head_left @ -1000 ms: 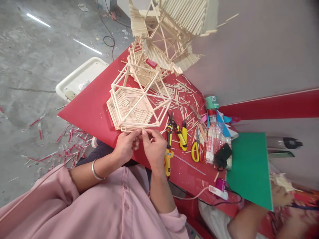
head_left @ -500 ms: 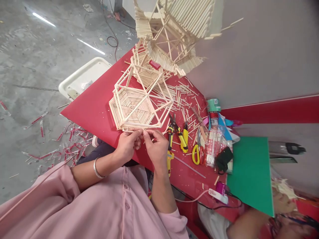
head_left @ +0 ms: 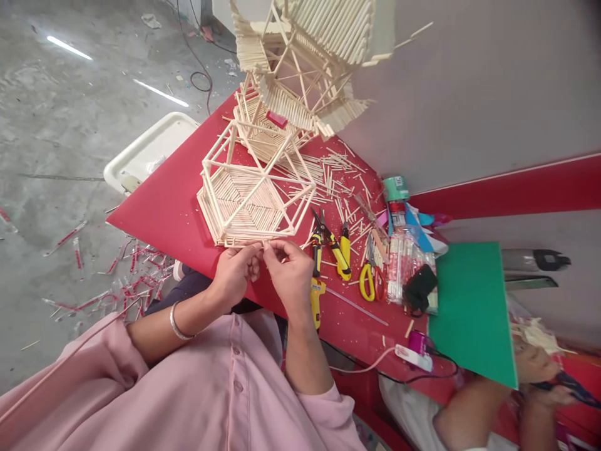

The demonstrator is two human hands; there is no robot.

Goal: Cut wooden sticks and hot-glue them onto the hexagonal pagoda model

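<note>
A hexagonal model of thin wooden sticks (head_left: 264,171) stands on the red tabletop (head_left: 154,194), its open frame rising over a floor of closely laid sticks. My left hand (head_left: 235,272) is closed in a pinch at the model's near edge. Beside it, almost touching, my right hand (head_left: 291,275) pinches at the same spot with thumb and forefinger. Between the fingertips is a thin wooden stick (head_left: 261,244), mostly covered by the fingers, along the near edge. Whether it touches the frame, I cannot tell.
A taller stick structure (head_left: 305,69) stands behind. Loose sticks (head_left: 335,175) lie scattered to the right, near pliers (head_left: 334,247), scissors (head_left: 367,282), a yellow glue gun (head_left: 317,300) and bagged sticks (head_left: 399,263). A green board (head_left: 469,313) lies farther right, beside another person's arm (head_left: 474,407).
The view has shifted slightly, so the table and model appear a little to the left. Both hands keep their pinch at the near edge. The other person's hands have moved.
</note>
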